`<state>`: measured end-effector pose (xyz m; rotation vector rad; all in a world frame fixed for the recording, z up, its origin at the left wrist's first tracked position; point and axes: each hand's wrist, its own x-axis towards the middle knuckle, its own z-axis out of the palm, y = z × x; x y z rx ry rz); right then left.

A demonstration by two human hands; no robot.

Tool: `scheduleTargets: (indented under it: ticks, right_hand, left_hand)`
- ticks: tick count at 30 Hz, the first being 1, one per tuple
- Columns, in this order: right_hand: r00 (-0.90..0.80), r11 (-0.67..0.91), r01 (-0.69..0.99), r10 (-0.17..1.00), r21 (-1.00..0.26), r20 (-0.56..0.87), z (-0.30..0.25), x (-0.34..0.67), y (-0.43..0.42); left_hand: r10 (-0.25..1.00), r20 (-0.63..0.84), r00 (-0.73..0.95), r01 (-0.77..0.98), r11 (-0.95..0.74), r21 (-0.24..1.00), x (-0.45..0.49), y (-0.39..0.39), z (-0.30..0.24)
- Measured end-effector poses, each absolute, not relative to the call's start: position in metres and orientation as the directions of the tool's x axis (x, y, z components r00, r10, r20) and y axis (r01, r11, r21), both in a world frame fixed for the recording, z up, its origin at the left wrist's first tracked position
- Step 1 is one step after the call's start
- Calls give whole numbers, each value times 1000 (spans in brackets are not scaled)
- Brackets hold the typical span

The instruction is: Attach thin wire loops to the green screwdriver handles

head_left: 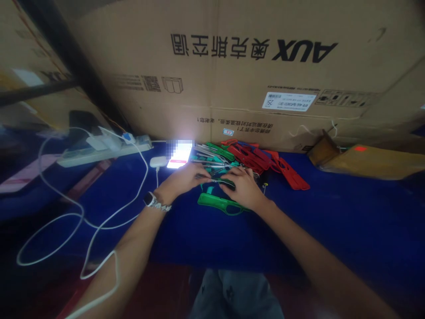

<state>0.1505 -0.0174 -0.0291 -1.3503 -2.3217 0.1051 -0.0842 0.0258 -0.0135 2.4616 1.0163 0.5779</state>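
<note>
My left hand (191, 176) and my right hand (245, 186) meet above the blue table. Between them they grip a long-reach lighter (217, 180), of which a green body and a thin metal part show; my fingers cover most of it. My left fingers pinch its left end and my right fingers close on the green part. Just below lies a green plastic lighter shell (212, 200) with a finger loop. Behind my hands is a pile of thin metal tubes (212, 163) and small teal plastic parts. Red lighter shells (249, 158) lie heaped to the right.
A lit phone (180, 155) stands behind my left hand, beside a white charger (158, 161). White cables (99, 228) loop across the left side from a power strip (96, 153). A large cardboard box (212, 97) rises behind. An amber-coloured packet (375, 161) lies far right.
</note>
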Motion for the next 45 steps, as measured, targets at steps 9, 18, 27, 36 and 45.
scheduleTargets:
  ticks: [9, 18, 27, 36, 45]
  right_hand:
    - [-424, 532, 788, 834, -309, 353, -30, 150, -18]
    - [-439, 549, 785, 820, -287, 368, -30, 149, -19]
    - [-554, 650, 731, 743, -208, 375, -27, 149, -21]
    - [-578, 674, 705, 726, -221, 372, -30, 150, -17]
    - [-594, 704, 636, 708, -317, 381, -36, 148, -13]
  left_hand:
    - [715, 246, 654, 553, -674, 490, -82, 27, -12]
    - [717, 219, 662, 563, -668, 486, -83, 29, -16]
    - [716, 202, 669, 591, -677, 439, -83, 26, -14]
    - [769, 232, 596, 644, -630, 435, -81, 16, -9]
    - [851, 183, 493, 665, -504, 551, -94, 20, -17]
